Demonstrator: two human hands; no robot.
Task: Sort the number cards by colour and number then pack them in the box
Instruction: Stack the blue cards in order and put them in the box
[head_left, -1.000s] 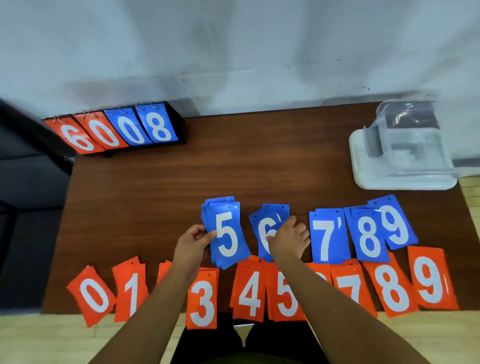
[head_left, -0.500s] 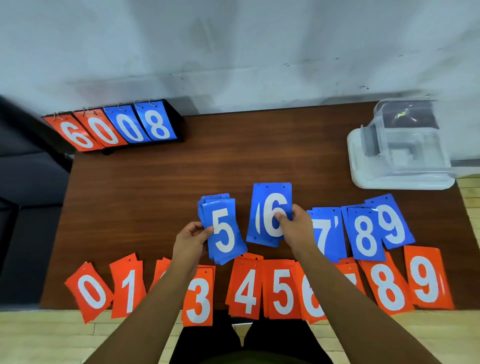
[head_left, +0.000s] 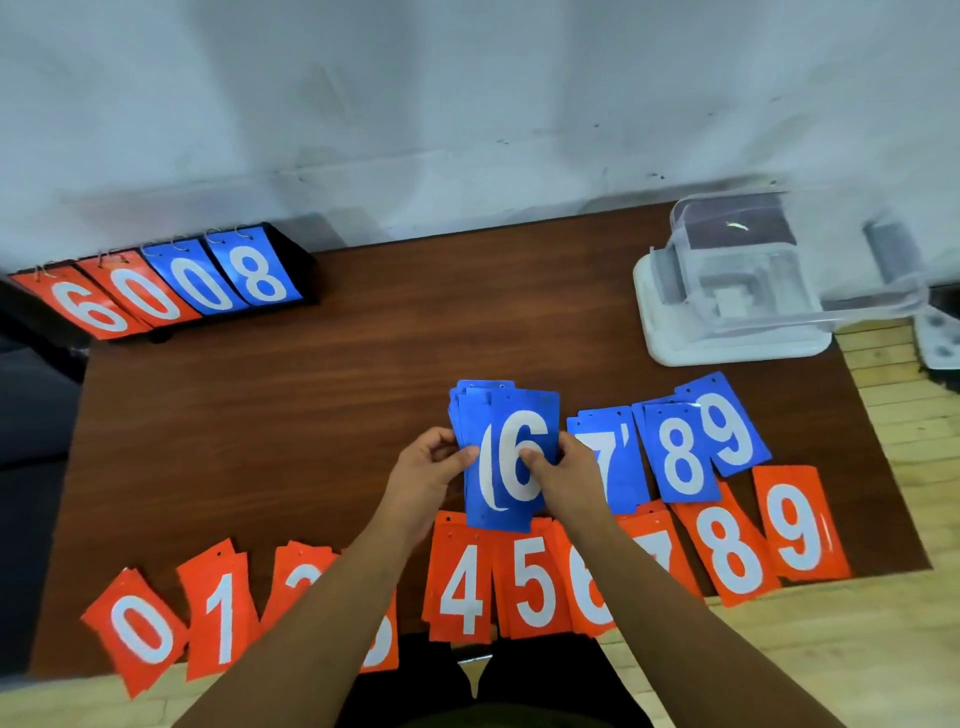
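Observation:
Both hands hold one blue stack of cards (head_left: 506, 421) above the table's middle, a 6 showing on top. My left hand (head_left: 423, 470) grips its left edge and my right hand (head_left: 563, 475) its right edge. To the right lie blue piles 7 (head_left: 615, 467), 8 (head_left: 680, 452) and 9 (head_left: 730, 426). Orange piles run along the near edge: 0 (head_left: 137, 626), 1 (head_left: 221, 610), two partly hidden by my left arm, 4 (head_left: 460, 582), 5 (head_left: 532, 584), 6 (head_left: 589, 592), 7, 8 (head_left: 730, 548), 9 (head_left: 797, 522). A clear plastic box (head_left: 748, 283) stands at the far right.
A flip scoreboard (head_left: 166, 283) reading 6008 stands at the table's far left corner. The box rests on a white lid or base (head_left: 727, 348). Brown table surface (head_left: 363, 374) shows between scoreboard and cards. A wall rises behind the table.
My right hand picked up the blue 6 cards and laid them onto the blue stack in my left hand, covering the 5. Both hands now grip the merged stack.

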